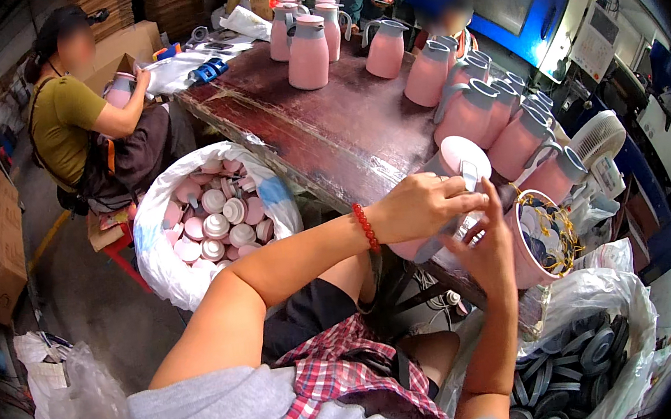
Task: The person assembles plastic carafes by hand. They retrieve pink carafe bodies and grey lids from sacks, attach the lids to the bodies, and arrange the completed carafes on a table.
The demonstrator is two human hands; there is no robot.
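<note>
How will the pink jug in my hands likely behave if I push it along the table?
The pink jug looks tall and narrow, so a high push may tip it. Its smooth plastic-looking shell probably slides easily on the dark table. Both hands grip it, left hand, right hand.

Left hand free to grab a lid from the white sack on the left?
Probably not right now: the left hand is clamped on the pink jug together with the right hand. The white sack of lids sits open, with nothing blocking it.

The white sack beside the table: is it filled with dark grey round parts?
No. The white sack holds pink and white round lids; the dark grey round parts lie in the clear bag at lower right.
</note>
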